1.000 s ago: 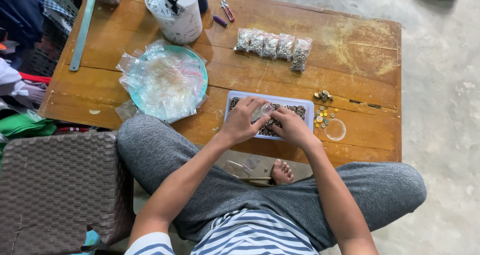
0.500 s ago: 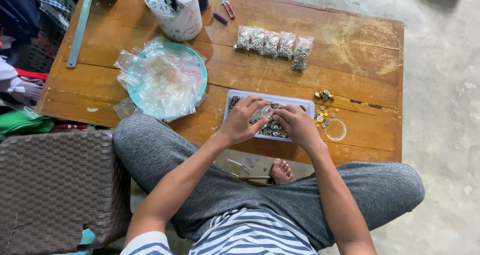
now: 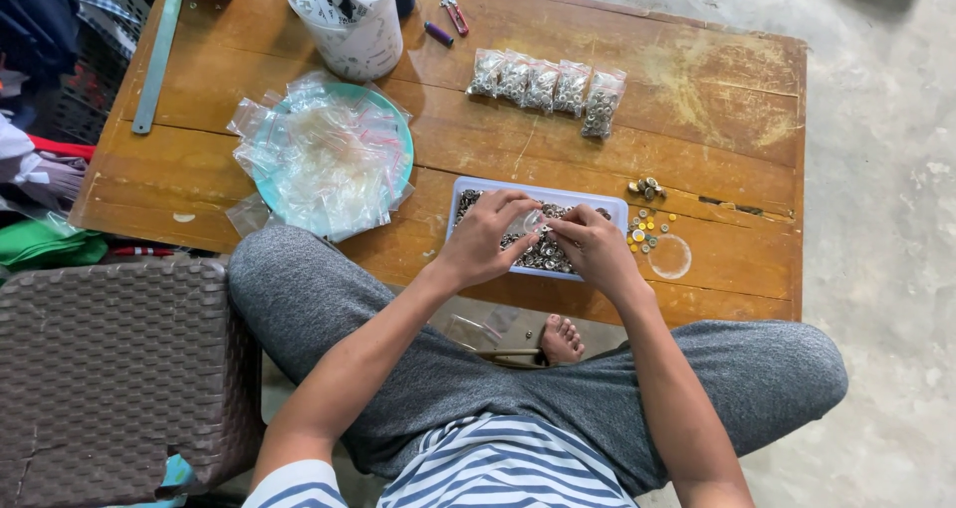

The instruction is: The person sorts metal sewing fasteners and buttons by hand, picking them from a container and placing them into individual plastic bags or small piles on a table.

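nearest the camera, the person sits cross-legged in grey trousers and a striped shirt, one bare foot (image 3: 563, 339) showing under the low wooden table (image 3: 737, 100). both hands meet over the shallow pale-blue rectangular tray (image 3: 612, 209) of small silver metal rings at the table's near edge. the left hand (image 3: 488, 237) and right hand (image 3: 593, 247) are drawn together, fingertips pinching a small clear plastic bag (image 3: 535, 221) between them; whether a ring is also gripped i cannot tell.

just right of the tray lie loose small yellow and silver caps (image 3: 645, 231) and a clear round lid (image 3: 669, 256). left of it sits a teal round plate (image 3: 398, 129) heaped with empty clear bags. further back stands a row of filled clear bags (image 3: 546, 85), then a white cylindrical tub (image 3: 354, 30) of tools and a long metal ruler (image 3: 157, 55).

the bag looks slippery and is held over the tray's edge side; a loose pinch could drop rings off the table, or a wrist could nudge the loose caps off.
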